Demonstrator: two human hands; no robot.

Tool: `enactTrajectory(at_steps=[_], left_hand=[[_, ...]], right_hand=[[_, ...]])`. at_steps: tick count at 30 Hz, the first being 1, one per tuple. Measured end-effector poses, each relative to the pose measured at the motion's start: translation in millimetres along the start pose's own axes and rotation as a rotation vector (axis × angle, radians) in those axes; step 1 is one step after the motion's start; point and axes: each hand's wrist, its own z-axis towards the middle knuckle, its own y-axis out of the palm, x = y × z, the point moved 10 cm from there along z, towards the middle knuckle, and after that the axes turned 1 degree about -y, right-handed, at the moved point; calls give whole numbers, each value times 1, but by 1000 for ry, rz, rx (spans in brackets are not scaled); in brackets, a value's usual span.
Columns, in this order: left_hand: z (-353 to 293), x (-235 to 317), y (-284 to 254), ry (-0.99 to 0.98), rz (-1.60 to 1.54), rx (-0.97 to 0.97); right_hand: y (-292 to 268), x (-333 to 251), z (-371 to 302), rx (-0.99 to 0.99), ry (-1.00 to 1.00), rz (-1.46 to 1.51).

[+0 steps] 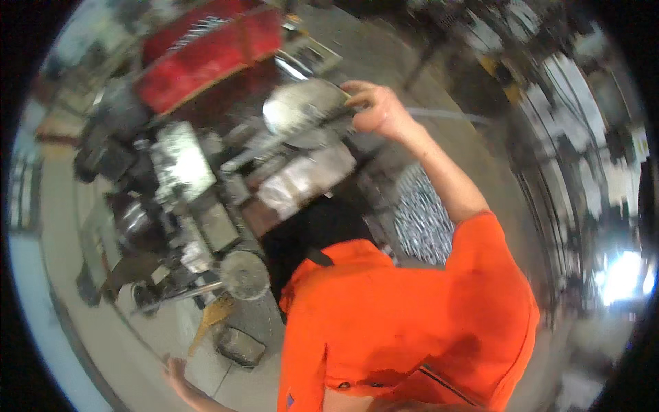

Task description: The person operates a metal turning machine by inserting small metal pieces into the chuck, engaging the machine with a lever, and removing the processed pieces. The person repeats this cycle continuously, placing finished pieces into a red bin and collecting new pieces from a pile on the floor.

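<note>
My right hand [381, 110] is at the upper middle, with its fingers curled at the edge of a round pale metal disc [298, 106]. A long grey metal bar [288, 141] ends close to these fingers. Whatever they grip is too blurred to make out. At the lower left, my left hand [177, 374] is small and smeared, so its fingers do not show clearly. A thin dark line, perhaps a cable or rod, runs toward it. Nearby are a yellow-handled brush [214, 316] and a small grimy metal tray [239, 345].
A red box-like housing [213, 58] stands at the back left. Machine parts crowd the middle, with a bright metal plate [184, 159] and a round metal disc on a shaft [245, 275]. Many small shiny metal pieces [422, 220] lie heaped below my right forearm.
</note>
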Motion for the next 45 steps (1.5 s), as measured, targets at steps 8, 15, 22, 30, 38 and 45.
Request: enactTrajectory(at_steps=[8,15,22,30,38,45], left_hand=[[33,-14,15,-169,-9,88],[38,-36,-14,-200,-78,169],[31,-30,-19,-163,-14,108],[37,-37,-24,-292,41,320],[-60,111,79,56,1582,179],[-108,238,303,609,783,-126]], right_hand=[[-19,225,-241,-95,698,-390],[73,307,-279,-381,994,-521],[106,300,-266,-437,941,-728],[109,313,-274,-359,975,-596],[98,234,-243,156,236,-200],[93,-54,-95,-11,-202,369]])
